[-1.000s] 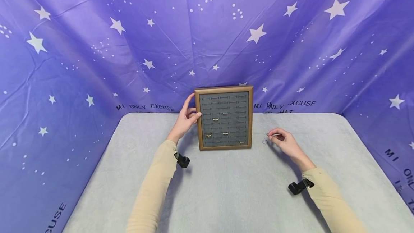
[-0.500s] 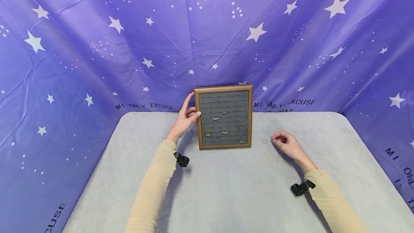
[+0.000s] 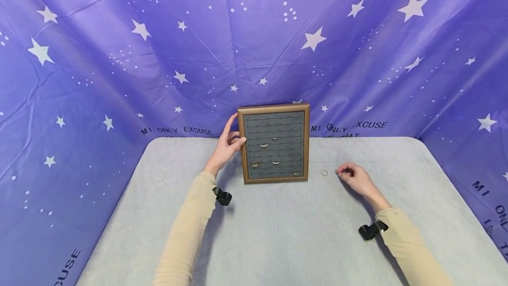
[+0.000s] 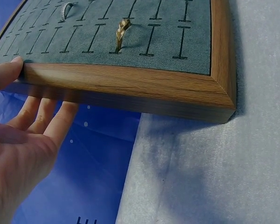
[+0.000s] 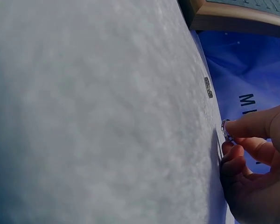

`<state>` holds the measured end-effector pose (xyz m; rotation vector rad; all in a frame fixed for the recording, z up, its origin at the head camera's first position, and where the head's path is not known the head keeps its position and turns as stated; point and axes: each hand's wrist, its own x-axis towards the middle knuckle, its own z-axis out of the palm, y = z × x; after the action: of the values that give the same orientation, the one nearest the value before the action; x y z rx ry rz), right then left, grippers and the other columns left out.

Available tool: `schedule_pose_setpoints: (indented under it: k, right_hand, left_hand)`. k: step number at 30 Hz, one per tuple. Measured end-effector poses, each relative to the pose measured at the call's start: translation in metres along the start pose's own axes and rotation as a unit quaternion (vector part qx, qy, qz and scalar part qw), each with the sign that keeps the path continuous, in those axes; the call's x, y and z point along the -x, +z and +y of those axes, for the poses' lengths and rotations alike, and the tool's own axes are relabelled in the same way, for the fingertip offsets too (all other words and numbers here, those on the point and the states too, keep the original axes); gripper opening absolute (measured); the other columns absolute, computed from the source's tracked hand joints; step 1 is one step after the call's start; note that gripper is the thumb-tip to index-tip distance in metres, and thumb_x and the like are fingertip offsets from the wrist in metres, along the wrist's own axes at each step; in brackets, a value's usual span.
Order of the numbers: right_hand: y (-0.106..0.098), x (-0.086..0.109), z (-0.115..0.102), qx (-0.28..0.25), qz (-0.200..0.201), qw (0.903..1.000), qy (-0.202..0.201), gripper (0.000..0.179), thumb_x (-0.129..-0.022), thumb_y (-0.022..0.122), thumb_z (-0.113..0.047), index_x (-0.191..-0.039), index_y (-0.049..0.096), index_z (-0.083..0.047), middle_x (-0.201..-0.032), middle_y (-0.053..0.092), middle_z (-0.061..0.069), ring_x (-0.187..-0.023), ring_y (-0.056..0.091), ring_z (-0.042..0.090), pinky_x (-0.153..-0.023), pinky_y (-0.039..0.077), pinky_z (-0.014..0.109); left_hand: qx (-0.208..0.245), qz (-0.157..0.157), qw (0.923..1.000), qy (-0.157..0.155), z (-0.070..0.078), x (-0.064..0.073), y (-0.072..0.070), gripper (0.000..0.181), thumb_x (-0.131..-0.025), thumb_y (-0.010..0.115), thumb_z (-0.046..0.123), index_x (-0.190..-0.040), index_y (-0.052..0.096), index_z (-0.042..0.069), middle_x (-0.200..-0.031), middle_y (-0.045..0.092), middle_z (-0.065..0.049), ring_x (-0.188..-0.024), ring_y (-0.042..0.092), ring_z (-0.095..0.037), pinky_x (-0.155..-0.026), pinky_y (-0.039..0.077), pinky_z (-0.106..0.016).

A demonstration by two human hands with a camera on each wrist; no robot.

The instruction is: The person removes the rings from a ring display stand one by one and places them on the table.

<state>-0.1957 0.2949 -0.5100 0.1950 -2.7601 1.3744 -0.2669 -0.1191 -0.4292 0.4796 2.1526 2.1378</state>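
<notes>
A wood-framed ring display board stands tilted back on the table, its grey padded face slotted and carrying several rings. My left hand holds its left edge, thumb on the front and fingers behind, as the left wrist view confirms. Close to that edge a gold ring sits in a slot; a silver ring is farther off. Right of the board, a loose ring lies on the table. Just beyond it, my right hand pinches another silver ring between thumb and fingertips, low over the table.
The grey-white table ends at the back against a purple star-printed curtain, which also hangs at both sides. A black wrist camera is strapped to the left sleeve, another wrist camera to the right one.
My right hand has drawn back a little to the right, away from the loose ring on the table. The left hand and the board stay as they were.
</notes>
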Motion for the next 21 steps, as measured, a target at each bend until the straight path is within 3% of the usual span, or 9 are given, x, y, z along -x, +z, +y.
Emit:
schedule_pose_setpoints:
  k: [4,12,21]
  right_hand:
    - [-0.0016,-0.0011,0.0005,0.016,-0.006,0.9998,0.010,0.009,-0.088,0.060,0.005,-0.097,0.063,0.007,-0.085,0.061,0.014,-0.072,0.049,0.014,-0.066,0.041,0.028]
    - [-0.0028,-0.0020,0.0023,0.035,-0.015,0.9992,0.015,0.013,-0.085,0.059,0.008,-0.096,0.064,0.006,-0.085,0.061,0.014,-0.071,0.049,0.015,-0.067,0.041,0.031]
    - [-0.0064,-0.0001,0.0034,0.000,-0.012,0.9999,0.009,0.013,-0.088,0.060,0.004,-0.099,0.063,0.008,-0.090,0.062,0.015,-0.074,0.050,0.013,-0.066,0.042,0.025]
  left_hand:
    - [-0.006,-0.002,1.0000,0.005,0.0118,0.0052,0.0031,0.079,-0.093,0.058,-0.005,-0.156,0.018,0.023,-0.104,0.061,-0.019,-0.085,0.062,-0.022,-0.076,0.054,-0.036]
    - [0.002,-0.005,1.0000,0.006,0.0119,0.0053,0.0038,0.080,-0.093,0.058,-0.006,-0.156,0.018,0.024,-0.102,0.060,-0.019,-0.084,0.061,-0.023,-0.075,0.054,-0.037]
    - [-0.003,-0.004,1.0000,0.002,0.0125,0.0058,0.0031,0.080,-0.093,0.058,-0.005,-0.156,0.018,0.024,-0.106,0.060,-0.023,-0.085,0.061,-0.023,-0.076,0.055,-0.038]
